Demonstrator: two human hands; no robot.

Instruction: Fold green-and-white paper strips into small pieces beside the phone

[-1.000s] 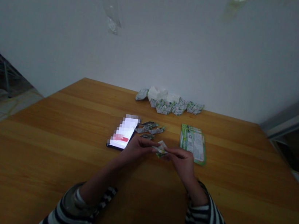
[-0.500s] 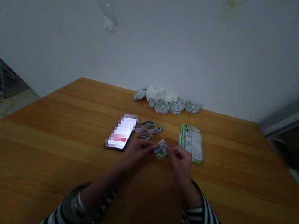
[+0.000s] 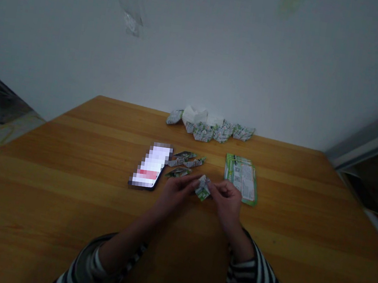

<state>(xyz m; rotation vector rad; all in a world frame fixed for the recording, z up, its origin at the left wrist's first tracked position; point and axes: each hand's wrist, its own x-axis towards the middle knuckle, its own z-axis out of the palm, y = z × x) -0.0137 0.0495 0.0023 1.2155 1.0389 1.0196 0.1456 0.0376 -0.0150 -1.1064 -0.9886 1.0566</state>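
Note:
Between my two hands is a small folded piece of printed paper (image 3: 202,189), green and white, held with one corner toward me. My left hand (image 3: 175,192) pinches its left corner between thumb and fingers. On the opposite side, my right hand (image 3: 227,199) grips the right corner, its thumb lying on the paper's face. Just beyond my left hand lie several small folded paper pieces (image 3: 186,161) in the same print. A stack of green-and-white printed sheets (image 3: 244,179) rests beside and beyond my right hand.
A phone (image 3: 151,166) with a lit, blurred screen lies left of the folded pieces. Along the wall sits a row of crumpled-looking folded papers (image 3: 204,132), some white. The wooden table (image 3: 48,178) meets a pale wall, where clear plastic (image 3: 131,22) hangs.
My right thumb has moved inward onto the paper, and the left fingers have shifted along its upper left edge. The view has shifted slightly.

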